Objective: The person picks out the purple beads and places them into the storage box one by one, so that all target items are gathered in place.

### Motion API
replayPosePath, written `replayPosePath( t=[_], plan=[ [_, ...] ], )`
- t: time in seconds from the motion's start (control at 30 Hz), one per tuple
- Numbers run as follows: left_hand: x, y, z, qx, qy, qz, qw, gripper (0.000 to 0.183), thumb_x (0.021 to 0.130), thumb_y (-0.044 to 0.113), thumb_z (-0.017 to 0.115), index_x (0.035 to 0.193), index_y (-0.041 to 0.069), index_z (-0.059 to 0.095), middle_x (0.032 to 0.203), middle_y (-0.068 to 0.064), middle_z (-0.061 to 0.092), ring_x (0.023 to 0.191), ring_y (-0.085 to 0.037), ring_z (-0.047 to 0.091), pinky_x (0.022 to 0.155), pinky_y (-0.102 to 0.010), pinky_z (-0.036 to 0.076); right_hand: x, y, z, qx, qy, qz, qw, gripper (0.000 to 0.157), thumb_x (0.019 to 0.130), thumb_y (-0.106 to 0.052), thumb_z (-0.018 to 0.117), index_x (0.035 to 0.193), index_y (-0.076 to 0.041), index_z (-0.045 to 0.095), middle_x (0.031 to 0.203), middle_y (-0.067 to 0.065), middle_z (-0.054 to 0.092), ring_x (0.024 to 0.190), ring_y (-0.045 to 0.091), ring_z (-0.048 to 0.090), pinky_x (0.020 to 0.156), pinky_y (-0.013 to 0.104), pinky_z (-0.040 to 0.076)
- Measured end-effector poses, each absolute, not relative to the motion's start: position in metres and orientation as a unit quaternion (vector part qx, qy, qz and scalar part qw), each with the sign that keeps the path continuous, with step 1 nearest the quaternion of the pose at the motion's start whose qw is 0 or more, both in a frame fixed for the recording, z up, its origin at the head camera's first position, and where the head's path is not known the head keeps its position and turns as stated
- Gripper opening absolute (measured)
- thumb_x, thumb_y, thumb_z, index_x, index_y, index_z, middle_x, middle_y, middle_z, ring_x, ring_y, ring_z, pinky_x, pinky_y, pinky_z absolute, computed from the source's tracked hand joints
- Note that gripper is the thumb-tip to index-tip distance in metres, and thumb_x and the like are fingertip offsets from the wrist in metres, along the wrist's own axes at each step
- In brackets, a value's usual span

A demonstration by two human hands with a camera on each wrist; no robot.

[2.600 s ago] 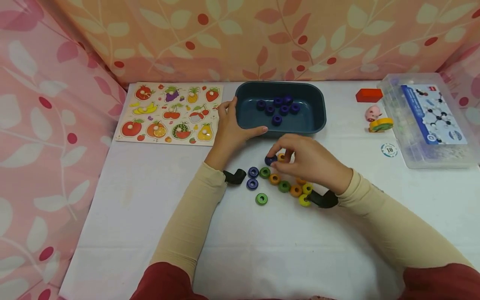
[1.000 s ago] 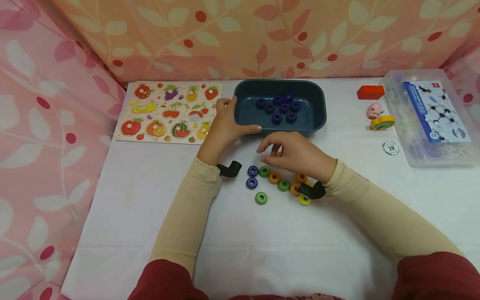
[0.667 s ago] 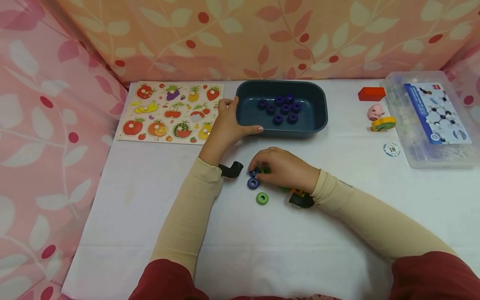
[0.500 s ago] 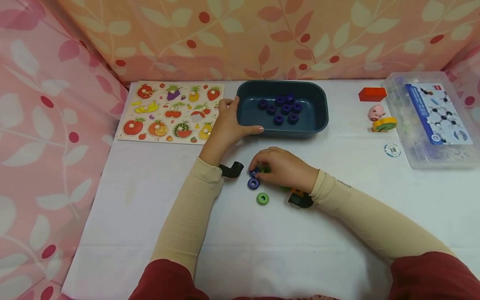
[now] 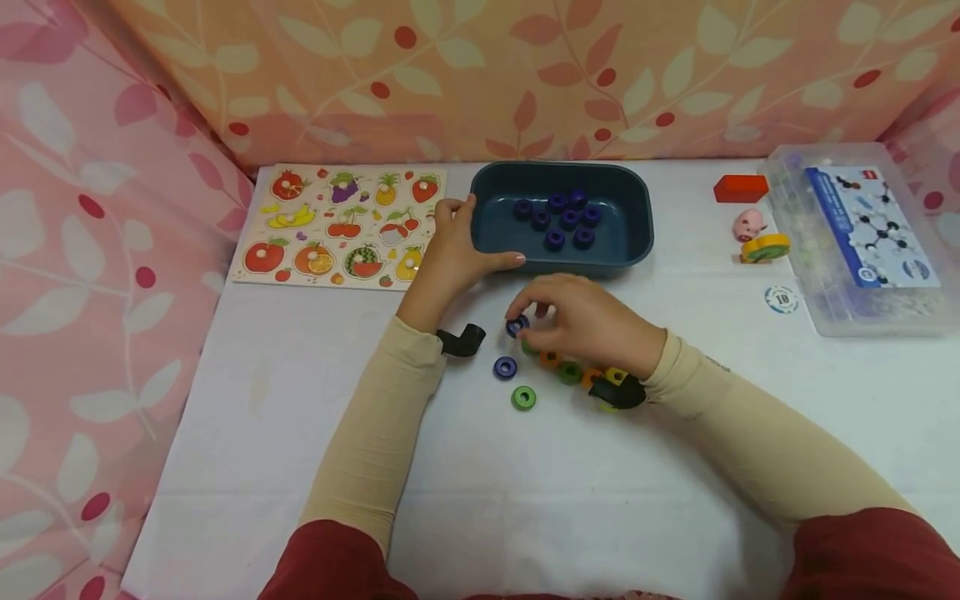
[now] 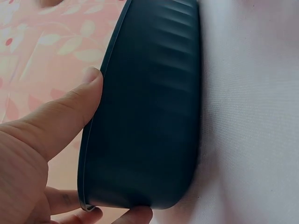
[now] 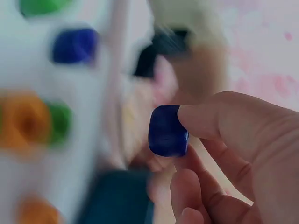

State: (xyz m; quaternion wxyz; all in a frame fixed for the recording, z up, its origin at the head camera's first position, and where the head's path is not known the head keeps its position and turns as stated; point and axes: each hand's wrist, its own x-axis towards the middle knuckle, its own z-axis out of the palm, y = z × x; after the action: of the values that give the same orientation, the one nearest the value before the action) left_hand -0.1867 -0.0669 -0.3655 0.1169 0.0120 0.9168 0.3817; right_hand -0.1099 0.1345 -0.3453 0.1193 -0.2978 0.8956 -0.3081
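Between thumb and fingertips my right hand [image 5: 588, 321] pinches a blue bead [image 7: 167, 130], just above the table in front of the tray. My left hand [image 5: 459, 250] grips the left front corner of a dark teal tray [image 5: 637, 250], thumb along the rim and fingers round the end wall, as the left wrist view shows. Inside the tray lie several blue-purple beads [image 5: 554, 240]. Another blue bead [image 5: 505, 367] and a light green bead [image 5: 523, 397] lie on the table. More green, orange and yellow beads [image 5: 570, 372] sit partly hidden under my right hand and wrist strap.
A fruit peg puzzle board [image 5: 300, 275] lies left of the tray. To the right are a red block [image 5: 740, 189], a pink pig figure [image 5: 748, 225], a yellow-green toy [image 5: 765, 247], a round chip marked 10 [image 5: 782, 299] and a clear plastic case [image 5: 825, 312].
One more blue bead is in the tray than at first. My right hand went down to the two blue beads, took the upper one and has lifted it toward the tray. The left hand stays put.
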Motion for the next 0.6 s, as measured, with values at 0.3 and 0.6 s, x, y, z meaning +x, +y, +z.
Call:
replayPosePath(
  t=[0.3,0.6],
  plan=[
    [-0.188,-0.066,-0.369,0.013,0.918,0.38,0.111,0.121,0.071,0.056,0.086,0.162,0.016,0.016,0.158,-0.006,0.017,0.138,-0.028,0.04,0.115,-0.041,0.038,-0.173,0.158,-0.323,-0.176,0.924,-0.337,0.05,0.029,0.089,-0.024,0.077,0.117,-0.019,0.074,0.105,0.0,0.068,0.085,0.015,0.06,0.071,0.025,0.049],
    [-0.189,-0.067,-0.367,0.013,0.919,0.376,0.113,0.119,0.073,0.057,0.084,0.162,0.018,0.015,0.158,-0.006,0.016,0.137,-0.028,0.041,0.115,-0.041,0.038,-0.226,0.143,-0.351,-0.153,0.926,-0.322,0.126,0.034,0.094,-0.029,0.072,0.126,-0.019,0.07,0.119,0.003,0.069,0.095,0.019,0.06,0.082,0.034,0.05]
  ],
)
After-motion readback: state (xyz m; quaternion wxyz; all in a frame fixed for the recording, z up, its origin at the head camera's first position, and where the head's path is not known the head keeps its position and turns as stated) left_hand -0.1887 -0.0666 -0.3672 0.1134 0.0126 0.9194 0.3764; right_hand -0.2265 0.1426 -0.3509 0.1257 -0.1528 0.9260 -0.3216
